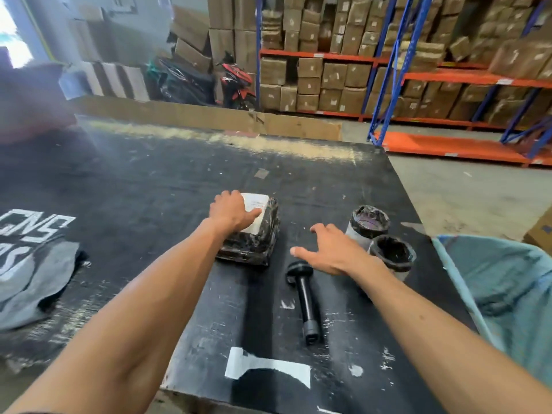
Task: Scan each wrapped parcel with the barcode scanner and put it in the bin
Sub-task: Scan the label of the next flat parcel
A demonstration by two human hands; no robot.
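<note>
A black-wrapped boxy parcel (pixel 257 237) with a white label (pixel 256 210) on top lies in the middle of the black table (pixel 149 180). My left hand (pixel 231 212) rests on its top left, fingers over the label's edge. The black barcode scanner (pixel 304 297) lies on the table just right of the parcel, handle toward me. My right hand (pixel 331 249) hovers above the scanner's head with spread fingers, holding nothing. Two cylindrical parcels with black-wrapped tops (pixel 369 224) (pixel 392 253) stand right of that hand. The teal bin (pixel 507 282) is at the table's right edge.
A grey and black printed garment (pixel 33 264) lies on the table's left. A blurred dark object (pixel 30 100) fills the upper left. Beyond the table are a cardboard sheet (pixel 209 115), motorbikes (pixel 236 82) and shelving racks of boxes (pixel 418 70).
</note>
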